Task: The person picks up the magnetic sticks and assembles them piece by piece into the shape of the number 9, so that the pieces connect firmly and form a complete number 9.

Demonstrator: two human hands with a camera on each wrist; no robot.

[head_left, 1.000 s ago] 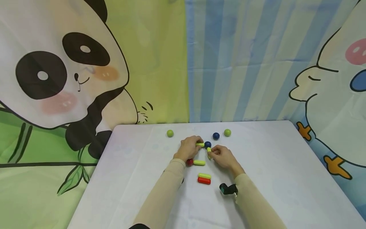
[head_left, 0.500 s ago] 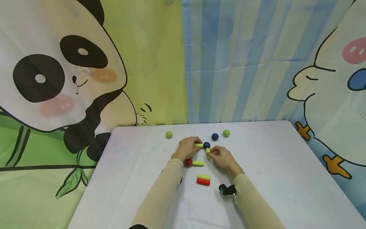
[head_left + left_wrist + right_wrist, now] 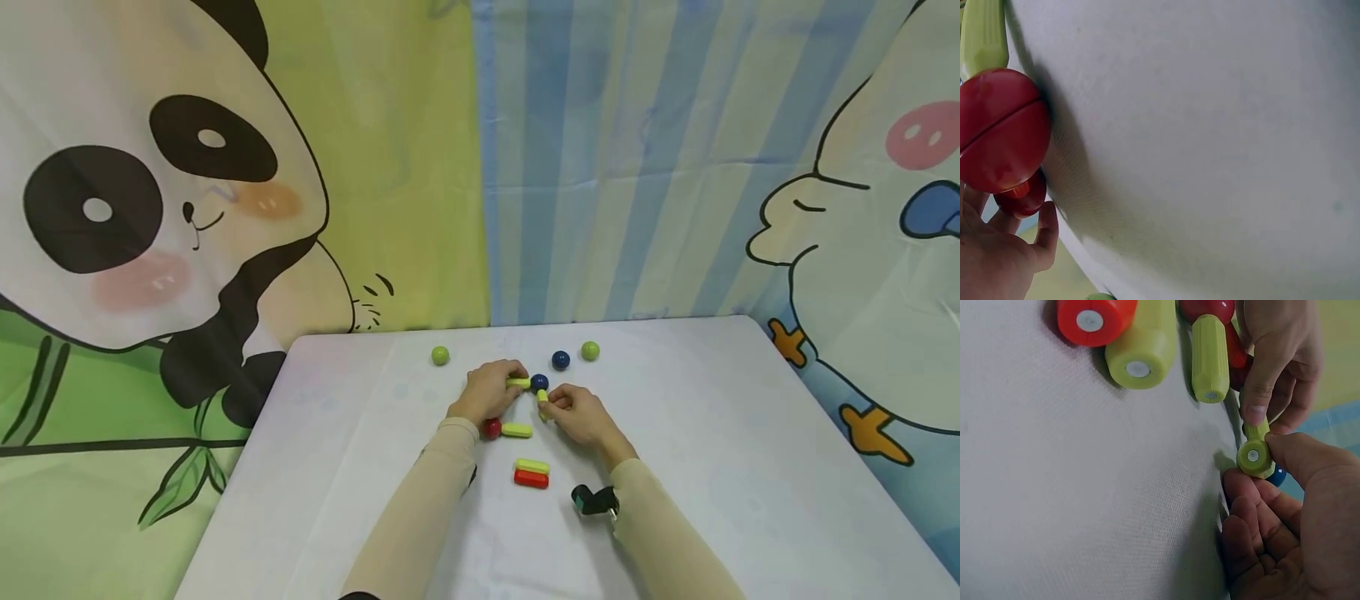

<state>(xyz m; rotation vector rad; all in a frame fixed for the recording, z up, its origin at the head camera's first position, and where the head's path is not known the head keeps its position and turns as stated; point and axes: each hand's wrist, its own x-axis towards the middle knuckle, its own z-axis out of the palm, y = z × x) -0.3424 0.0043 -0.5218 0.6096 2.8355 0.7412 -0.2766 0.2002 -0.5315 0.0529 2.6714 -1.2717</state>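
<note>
My left hand (image 3: 491,392) grips a yellow-green magnetic stick (image 3: 519,382), whose right end meets a dark blue ball (image 3: 539,382). Below that ball, a second yellow-green stick (image 3: 542,398) is pinched between thumb and fingers of my right hand (image 3: 581,415). Its near end shows a round metal tip in the right wrist view, where the blue ball (image 3: 1279,476) is mostly hidden behind it. Close under my left hand lies a red ball (image 3: 492,428) joined to another yellow-green stick (image 3: 517,430). In the left wrist view, a red piece (image 3: 1025,197) adjoins the red ball (image 3: 1004,131).
Nearer the body, a loose yellow-green stick (image 3: 532,466) and a red stick (image 3: 531,479) lie side by side. Toward the far edge of the white table (image 3: 675,358) sit a green ball (image 3: 440,356), a blue ball (image 3: 560,360) and another green ball (image 3: 590,351). Printed curtains hang behind.
The head view has drifted slightly, so everything appears a little further left and lower. Both hands keep the same holds, with hardly any movement over the table.
</note>
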